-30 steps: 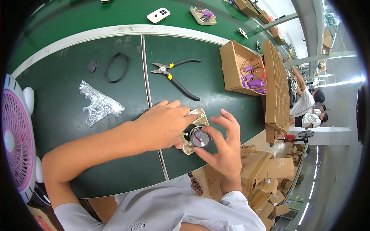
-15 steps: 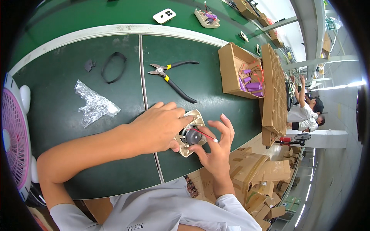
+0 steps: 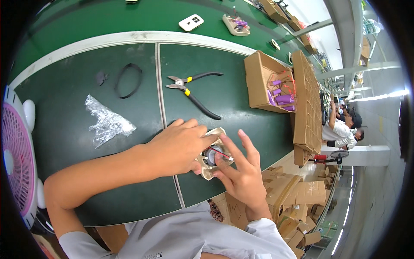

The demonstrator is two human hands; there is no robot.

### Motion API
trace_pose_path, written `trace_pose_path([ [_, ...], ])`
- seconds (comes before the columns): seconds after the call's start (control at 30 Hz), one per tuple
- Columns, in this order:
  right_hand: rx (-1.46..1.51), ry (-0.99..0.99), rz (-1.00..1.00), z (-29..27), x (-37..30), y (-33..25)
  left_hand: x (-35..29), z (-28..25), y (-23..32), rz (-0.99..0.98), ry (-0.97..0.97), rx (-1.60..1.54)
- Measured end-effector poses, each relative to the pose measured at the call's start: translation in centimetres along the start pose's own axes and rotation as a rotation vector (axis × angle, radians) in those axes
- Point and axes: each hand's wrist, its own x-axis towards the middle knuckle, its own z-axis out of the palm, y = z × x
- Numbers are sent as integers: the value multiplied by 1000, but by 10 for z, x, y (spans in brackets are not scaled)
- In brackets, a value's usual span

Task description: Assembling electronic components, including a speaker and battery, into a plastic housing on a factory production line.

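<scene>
A small round motor (image 3: 210,155) with a thin red wire (image 3: 221,153) sits in a beige plastic bracket (image 3: 206,170) at the near edge of the green table (image 3: 129,203), just in front of the person's chest. Both hands meet over it. The left hand (image 3: 179,146) lies across the bracket from the left, fingers curled down over its upper rim and thumb tucked under, so its grip is closed on the bracket. The right hand (image 3: 241,175) comes in from the lower right; its thumb and forefinger pinch in at the motor where the red wire runs, while the other fingers fan out loosely above.

Just beyond the hands lies a pair of pliers (image 3: 194,88) with black handles and yellow marks near the pivot, jaws pointing left. To the left of the pliers, well apart from the hands, a crumpled piece of clear plastic wrap (image 3: 105,121) rests on the table, and farther back a black rubber band (image 3: 128,80) forms a loop beside a small dark scrap (image 3: 101,77).

To the right stands an open cardboard box (image 3: 258,84) holding purple parts (image 3: 282,97) with red wires. A pink fan (image 3: 15,157) sits at the far left edge. Other people (image 3: 343,127) work in the background on the right.
</scene>
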Motion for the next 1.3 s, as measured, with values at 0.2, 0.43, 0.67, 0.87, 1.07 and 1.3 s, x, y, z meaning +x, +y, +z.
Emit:
trace_pose_path([
  [0.2, 163, -9, 64, -48, 22, 49, -6, -11, 1, -70, -75, 8],
  [0.43, -90, 35, 594, -51, 89, 216, 0, -12, 5, -43, -104, 31],
  [0.67, -51, -297, 495, -22, 108, 257, -2, -10, 0, -37, -100, 40],
  [0.87, 218, 53, 661, -55, 87, 244, 1, -10, -2, -26, -115, 54],
  [1.07, 1029, 316, 462, -89, 53, 247, 0, -8, -2, -77, -114, -5],
  [1.3, 1520, 548, 539, -62, 53, 218, 0, -4, -3, -58, -93, -18],
])
